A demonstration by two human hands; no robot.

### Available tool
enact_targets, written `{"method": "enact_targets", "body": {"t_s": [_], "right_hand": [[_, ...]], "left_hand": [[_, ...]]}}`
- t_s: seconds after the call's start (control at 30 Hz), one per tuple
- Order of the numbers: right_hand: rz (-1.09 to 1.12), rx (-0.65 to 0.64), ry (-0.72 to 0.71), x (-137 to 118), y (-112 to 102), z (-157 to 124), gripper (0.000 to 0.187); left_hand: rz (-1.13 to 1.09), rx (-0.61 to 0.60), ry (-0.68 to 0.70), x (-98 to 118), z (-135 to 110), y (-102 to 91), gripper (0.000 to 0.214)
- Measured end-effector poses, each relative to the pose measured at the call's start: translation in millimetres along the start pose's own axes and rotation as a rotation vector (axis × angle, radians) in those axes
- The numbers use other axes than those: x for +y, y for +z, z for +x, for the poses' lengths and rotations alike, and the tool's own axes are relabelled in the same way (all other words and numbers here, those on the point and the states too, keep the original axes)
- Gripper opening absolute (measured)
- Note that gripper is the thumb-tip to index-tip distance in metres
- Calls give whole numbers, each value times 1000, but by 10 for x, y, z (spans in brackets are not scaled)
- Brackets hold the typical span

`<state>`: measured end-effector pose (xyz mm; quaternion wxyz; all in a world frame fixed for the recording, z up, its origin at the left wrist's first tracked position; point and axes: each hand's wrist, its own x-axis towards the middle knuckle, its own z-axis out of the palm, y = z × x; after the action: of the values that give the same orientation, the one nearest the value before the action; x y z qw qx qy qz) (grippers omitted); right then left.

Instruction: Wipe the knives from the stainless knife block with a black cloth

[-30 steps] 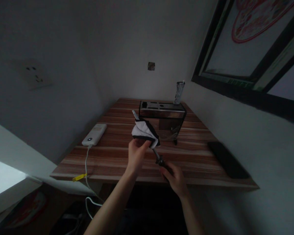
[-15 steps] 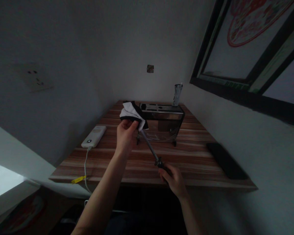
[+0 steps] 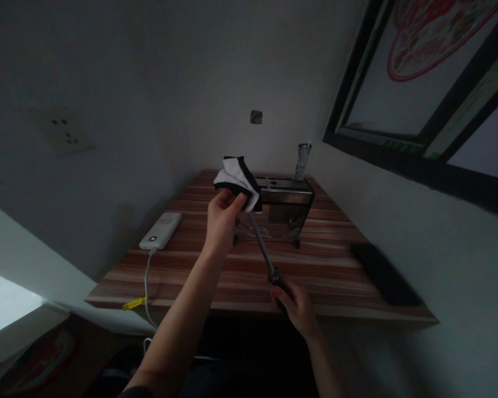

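My left hand (image 3: 223,218) is closed on a white cloth with black edging (image 3: 237,178), thumb on top. The cloth is folded around the upper end of a sharpening steel (image 3: 261,243), whose tip it hides. My right hand (image 3: 296,304) grips the steel's dark handle near the table's front edge. The rod slants up and left from the right hand to the left. Just behind it stands a knife holder (image 3: 288,196) with a slotted metal top and a see-through front, partly covered by the cloth.
A silvery upright object (image 3: 302,161) rises from the holder's right end. On the wood-grain table (image 3: 323,265), a white power bank (image 3: 161,231) with a cable lies left and a dark flat object (image 3: 384,275) lies right. Walls enclose the table's back and sides.
My left hand and the cloth have moved slightly up and to the right. The steel has tilted a little more upright, while my right hand stays almost in place.
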<state>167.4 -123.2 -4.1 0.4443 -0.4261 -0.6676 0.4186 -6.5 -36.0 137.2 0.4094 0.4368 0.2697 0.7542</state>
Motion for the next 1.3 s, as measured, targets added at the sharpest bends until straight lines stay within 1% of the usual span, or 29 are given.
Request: {"method": "enact_targets", "body": {"t_s": [0.13,0.27,0.4,0.6,0.7,0.83,0.93,1.0,1.13,1.3], "right_hand": [[-21,0,-13,-22,-7,3,31],[-43,11,-22,-25,-8,3,31],[-72,23,-26,-4,-2,2,30],[-89,50,-55,18,7,15,31],[-78,40,-44,0,9,25,30],[-73,50,-32,-31,16,34,30],[-80,62,-48,-43,23,39,29],[-86,65,-53,-45,26,42,29],[-109,63,-60,-48,26,43,29],[-144,55,-51,-30,18,43,30]], "left_hand": [[78,-11,-5,-56,-84,21,25],[65,-40,-46,-131,-187,33,21],[114,-23,-98,-166,-301,38,19],[234,-23,-182,-266,-509,-9,20],[305,-32,-218,-339,-630,-36,18],[367,-76,-266,-430,-799,-77,14],[344,-125,-310,-488,-906,-110,14],[340,-130,-335,-515,-958,-129,14],[390,-137,-335,-550,-1023,-160,16],[414,-173,-323,-581,-1069,-192,16]]}}
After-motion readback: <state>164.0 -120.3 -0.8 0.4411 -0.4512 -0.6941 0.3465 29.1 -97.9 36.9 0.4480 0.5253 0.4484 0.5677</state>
